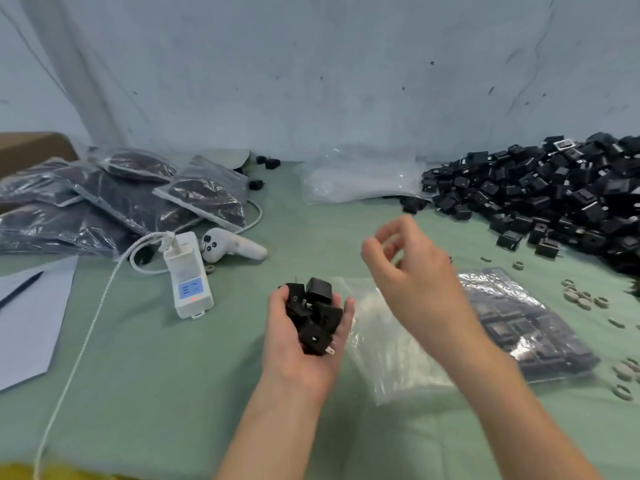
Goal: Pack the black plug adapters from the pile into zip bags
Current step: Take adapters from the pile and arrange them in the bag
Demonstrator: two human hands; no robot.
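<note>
My left hand [298, 341] is palm up over the green table and cups several black plug adapters [317, 315]. My right hand [412, 275] hovers to the right of it, above an empty clear zip bag [388, 362], with fingers loosely curled and nothing in them. A large pile of black adapters [554, 195] lies at the far right. A filled zip bag [519, 323] lies flat just right of the empty one.
Several filled bags [114, 195] are heaped at the far left beside a cardboard box [31, 147]. A white power strip [188, 275] with cable and a white controller [232, 249] lie left of centre. More clear bags [360, 178] lie at the back. Small rings [581, 299] are scattered at the right.
</note>
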